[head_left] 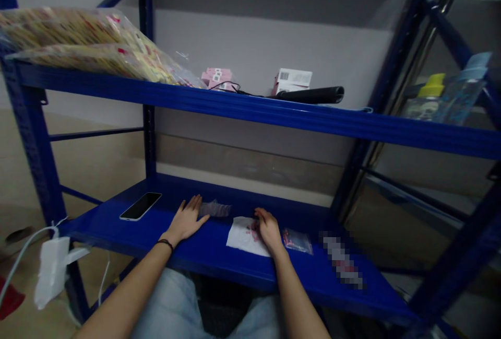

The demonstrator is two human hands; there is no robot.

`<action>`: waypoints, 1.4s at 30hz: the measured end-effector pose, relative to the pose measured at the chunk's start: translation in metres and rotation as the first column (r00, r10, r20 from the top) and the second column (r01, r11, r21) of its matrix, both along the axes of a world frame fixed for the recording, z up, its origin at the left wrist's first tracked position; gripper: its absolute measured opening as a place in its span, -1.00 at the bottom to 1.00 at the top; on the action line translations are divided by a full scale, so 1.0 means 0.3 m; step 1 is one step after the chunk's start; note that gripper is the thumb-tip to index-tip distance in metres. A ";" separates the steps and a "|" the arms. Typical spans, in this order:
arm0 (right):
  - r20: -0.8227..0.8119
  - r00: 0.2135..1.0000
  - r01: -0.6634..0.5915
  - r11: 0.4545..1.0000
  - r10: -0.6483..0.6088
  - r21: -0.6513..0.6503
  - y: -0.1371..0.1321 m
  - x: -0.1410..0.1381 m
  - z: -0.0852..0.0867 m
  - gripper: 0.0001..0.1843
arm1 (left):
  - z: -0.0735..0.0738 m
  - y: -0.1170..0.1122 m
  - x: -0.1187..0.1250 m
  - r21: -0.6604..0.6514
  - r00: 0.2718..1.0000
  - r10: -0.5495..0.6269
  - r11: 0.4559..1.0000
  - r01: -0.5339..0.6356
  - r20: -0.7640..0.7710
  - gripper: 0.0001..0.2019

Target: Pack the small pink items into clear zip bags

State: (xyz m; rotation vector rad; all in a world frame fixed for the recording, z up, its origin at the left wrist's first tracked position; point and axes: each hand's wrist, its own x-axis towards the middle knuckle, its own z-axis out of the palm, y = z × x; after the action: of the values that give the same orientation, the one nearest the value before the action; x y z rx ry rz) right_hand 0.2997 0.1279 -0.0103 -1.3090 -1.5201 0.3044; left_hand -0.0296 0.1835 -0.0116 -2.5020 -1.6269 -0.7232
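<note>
Two bare hands, set apart, over the lower shelf (203, 261) of a blue steel rack: left hand (187, 219) flat, palm down, fingers spread, resting on the painted steel; right hand (269, 231) curled, fingertips pressed onto a white paper sheet (245, 236) marked in red, with any small item under the fingers hidden from view. Just beyond the left hand, toward the right hand: a crumpled clear plastic bag (215, 209), thin and nearly flat. Just right of the right hand: a small clear zip bag (297, 241) holding red-pink pieces. Left of the left hand: a smartphone (140, 206), glossy black glass, lying flat. Farther right of the right hand: one pixelated object (342, 259), shape unreadable. Well above both hands, on the upper shelf: large clear bags of flat packets (78, 41), pink cartons (216, 79), a white barcoded box (293, 81), a black cylinder (313, 94). Current layout: paper sheet spread flat, both small bags out on the lower shelf, upper-shelf goods without hand contact.
</note>
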 end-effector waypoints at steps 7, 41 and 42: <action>0.172 0.882 0.463 0.873 -0.438 -0.153 -0.174 0.331 0.049 -0.42 | 0.015 -0.155 0.102 0.185 0.899 0.008 0.978 -0.099 0.438 -0.54; -0.460 0.883 -0.172 0.976 0.093 -0.132 -0.544 -0.124 0.171 -0.71 | 0.208 -0.625 0.452 0.002 0.408 -0.270 0.836 0.549 0.872 -0.82; -0.463 0.877 -0.205 0.972 0.130 -0.116 -0.559 -0.163 0.171 -0.72 | 0.210 -0.640 0.451 -0.008 0.375 -0.248 0.825 0.565 0.894 -0.82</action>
State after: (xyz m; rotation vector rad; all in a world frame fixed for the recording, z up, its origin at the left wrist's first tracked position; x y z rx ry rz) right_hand 0.2508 -0.0397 0.0410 -1.1273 -1.2247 0.8051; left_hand 0.1059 -0.0085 0.0515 -3.0278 -1.2537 -2.3235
